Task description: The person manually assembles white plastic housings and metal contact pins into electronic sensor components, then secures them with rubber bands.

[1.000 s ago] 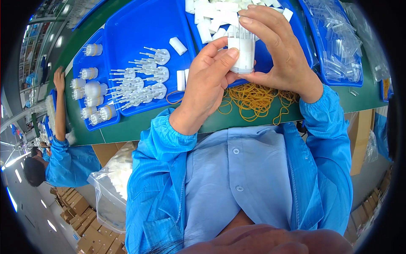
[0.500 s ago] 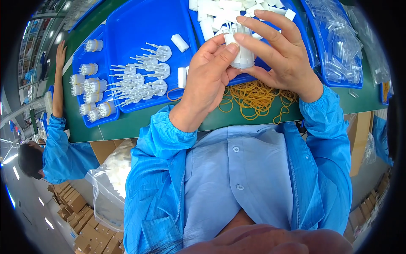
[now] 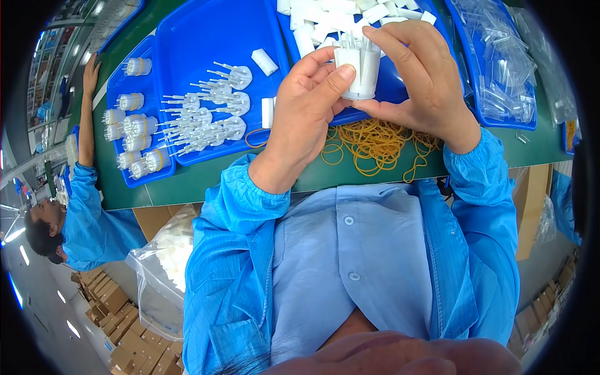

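Note:
Between my hands, above the trays' near edges, stands a white cylindrical assembly: white blocks set around thin upright rods on a round base. My left hand is closed on its left side, the thumb pressing on a white block. My right hand grips it from the right, with fingertips at the rod tops and thumb by the base. The far sides of the blocks are hidden. Bases with rods lie in the blue tray to the left, near loose white blocks.
Bundled assemblies with rubber bands fill a small blue tray at far left. White blocks heap in the tray ahead. Yellow rubber bands lie on the green table. Clear plastic pieces fill the right tray. A co-worker's arm reaches in at left.
My right hand's fingers have drawn in from spread above the assembly to its rod tops and right side. My left hand keeps its hold. The co-worker's head has turned.

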The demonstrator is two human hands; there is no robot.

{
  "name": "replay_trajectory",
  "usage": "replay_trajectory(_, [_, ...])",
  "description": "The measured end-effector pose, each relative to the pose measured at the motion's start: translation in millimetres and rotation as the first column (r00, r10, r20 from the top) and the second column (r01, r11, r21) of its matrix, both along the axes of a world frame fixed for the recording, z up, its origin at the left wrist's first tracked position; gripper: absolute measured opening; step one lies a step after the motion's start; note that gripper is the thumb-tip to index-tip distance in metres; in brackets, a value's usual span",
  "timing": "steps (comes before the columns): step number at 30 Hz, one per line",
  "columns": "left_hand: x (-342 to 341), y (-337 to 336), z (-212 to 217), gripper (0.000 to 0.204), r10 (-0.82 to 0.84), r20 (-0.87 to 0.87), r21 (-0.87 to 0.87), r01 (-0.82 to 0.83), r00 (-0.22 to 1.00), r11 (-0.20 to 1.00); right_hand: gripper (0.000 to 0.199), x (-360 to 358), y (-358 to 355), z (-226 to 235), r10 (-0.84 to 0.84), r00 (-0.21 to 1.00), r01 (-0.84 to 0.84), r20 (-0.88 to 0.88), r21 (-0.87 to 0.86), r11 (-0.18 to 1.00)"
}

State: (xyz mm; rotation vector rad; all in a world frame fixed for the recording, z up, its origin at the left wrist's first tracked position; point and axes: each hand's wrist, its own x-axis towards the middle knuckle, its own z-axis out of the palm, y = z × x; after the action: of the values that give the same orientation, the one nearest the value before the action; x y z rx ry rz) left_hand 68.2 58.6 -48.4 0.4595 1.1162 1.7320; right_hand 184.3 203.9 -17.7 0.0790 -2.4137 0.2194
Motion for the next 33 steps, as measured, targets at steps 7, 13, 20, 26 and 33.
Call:
replay_trajectory(7, [4.1, 2.3, 2.8, 0.040, -0.042, 0.039, 0.025, 0.041, 0.998, 0.999, 0.062, 9.2, 4.8, -10.3, -0.025, 0.997, 0.029, -0.066, 0.056, 0.998])
replay_trajectory(13, [3.8, -0.4, 6.8, 0.042, -0.010, 0.046, 0.076, 0.007, 0.999, 0.997, 0.060, 3.7, 1.3, -10.3, 0.032, 0.999, -0.036, -0.043, -0.089, 0.995])
replay_trajectory(20, [-4.7, -4.5, 9.0, 0.047, 0.194, -0.161, 0.174, -0.166, 0.968, 0.971, 0.027, 46.4, 80.8, 9.8, -0.292, 0.951, 0.294, -0.102, 0.000, 0.956])
replay_trajectory(26, [-4.2, 1.1, -3.0, 0.035, 0.114, -0.217, 0.131, -0.087, 0.970, 0.988, 0.031, 119.3, 192.3, -14.0, -0.681, 0.680, 0.632, 0.271, 0.255, 0.732])
replay_trajectory(33, [-7.4, -0.6, -1.2, 0.039, 0.152, -0.187, 0.117, -0.132, 0.971, 0.984, 0.024, 114.3, 202.9, -18.7, -0.668, 0.685, 0.599, 0.289, 0.298, 0.743])
